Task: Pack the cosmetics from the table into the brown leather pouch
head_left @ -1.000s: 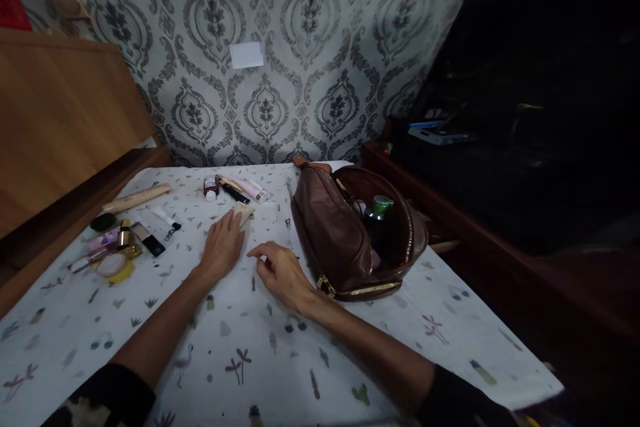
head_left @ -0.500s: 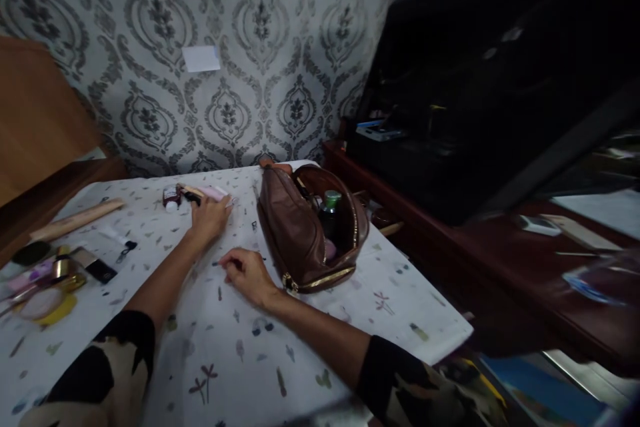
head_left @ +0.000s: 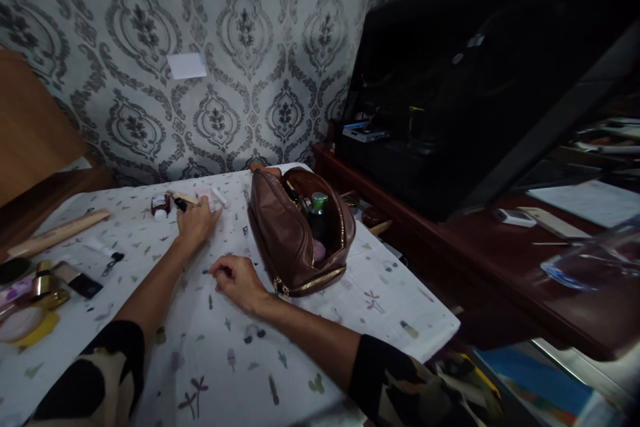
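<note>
My left hand reaches to the far side of the cloth-covered table, palm down with fingers stretched out and apart. Its fingertips touch or nearly touch a pale pink item, partly hidden behind them. Beside it lie a small white tube, a slim beige and black item and a dark red bottle with a white cap. My right hand rests on the cloth, fingers loosely curled with nothing visible in them. Just right of it stands an unzipped brown bag holding a green-capped bottle.
At the left lie a long beige roll-like item, a white tube, a black-capped item and several cosmetics, including a gold-capped bottle. A dark red desk with a large black screen stands at the right.
The view has shifted slightly, so everything sits further left. My left fingers have drawn back a little and spread, showing more of the pink item and white tube. My right hand stays put.
</note>
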A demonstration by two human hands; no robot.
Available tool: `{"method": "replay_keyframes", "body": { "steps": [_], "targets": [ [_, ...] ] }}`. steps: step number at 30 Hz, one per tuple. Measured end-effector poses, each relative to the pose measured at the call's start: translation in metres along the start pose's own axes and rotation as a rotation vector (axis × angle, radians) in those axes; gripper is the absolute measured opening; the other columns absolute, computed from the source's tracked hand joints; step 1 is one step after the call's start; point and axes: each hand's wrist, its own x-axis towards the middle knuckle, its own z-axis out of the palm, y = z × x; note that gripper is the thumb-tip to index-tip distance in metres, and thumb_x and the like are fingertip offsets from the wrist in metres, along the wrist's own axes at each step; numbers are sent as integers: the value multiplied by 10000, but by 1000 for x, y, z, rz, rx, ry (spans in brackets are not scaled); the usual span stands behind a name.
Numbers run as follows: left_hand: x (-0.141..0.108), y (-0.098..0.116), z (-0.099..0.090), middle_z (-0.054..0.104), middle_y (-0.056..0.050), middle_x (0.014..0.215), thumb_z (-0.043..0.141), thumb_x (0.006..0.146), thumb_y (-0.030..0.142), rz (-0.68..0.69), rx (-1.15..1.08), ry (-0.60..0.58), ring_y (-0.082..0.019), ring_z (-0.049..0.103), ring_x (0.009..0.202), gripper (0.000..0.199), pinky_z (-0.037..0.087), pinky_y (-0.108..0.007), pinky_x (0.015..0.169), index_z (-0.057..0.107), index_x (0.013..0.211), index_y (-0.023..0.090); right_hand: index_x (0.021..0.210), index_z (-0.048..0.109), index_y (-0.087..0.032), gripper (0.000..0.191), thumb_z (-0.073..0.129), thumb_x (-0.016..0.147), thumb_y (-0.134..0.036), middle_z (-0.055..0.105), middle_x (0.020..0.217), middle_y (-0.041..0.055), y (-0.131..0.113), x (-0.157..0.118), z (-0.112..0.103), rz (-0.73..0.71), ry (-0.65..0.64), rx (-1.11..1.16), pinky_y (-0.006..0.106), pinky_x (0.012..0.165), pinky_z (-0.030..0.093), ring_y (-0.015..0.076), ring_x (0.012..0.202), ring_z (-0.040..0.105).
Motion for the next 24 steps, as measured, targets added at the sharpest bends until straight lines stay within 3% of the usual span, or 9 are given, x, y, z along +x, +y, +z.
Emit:
{"method": "replay_keyframes", "body": {
  "steps": [6, 13, 18, 24],
  "targets": [
    [4, 3, 0, 709, -192, 1142, 421, 949, 359, 11, -8, -3, -381, 595, 1182, 416, 419, -507, 948, 505, 1312, 173, 832, 712, -150, 276, 486, 790, 3, 565, 663, -31, 0, 0, 0, 30, -9, 32, 159, 531, 395, 88, 566, 590],
    [-12, -1, -8, 708, -184, 1129, 461, 898, 306, 35, -7, 18, -372, 572, 1193, 438, 429, -469, 926, 499, 1305, 147, 818, 708, -149, 269, 486, 793, 1, 555, 628, -37, 0, 1, -1, 26, -25, 40, 167, 527, 396, 95, 557, 595],
    [-32, -4, -19, 714, -140, 1092, 459, 923, 350, 71, -5, 13, -344, 597, 1118, 384, 443, -419, 877, 528, 1259, 176, 824, 712, -138, 264, 489, 794, 0, 547, 595, -44, 0, 1, -1, 47, -15, 57, 169, 519, 384, 95, 540, 580],
    [-75, -20, -20, 706, -117, 1098, 485, 908, 286, 179, -1, 94, -335, 570, 1097, 360, 428, -417, 857, 540, 1252, 196, 852, 723, -150, 274, 484, 799, -27, 557, 565, -51, -1, 0, -4, 27, -20, 60, 172, 535, 396, 93, 526, 561]
  ]
}}
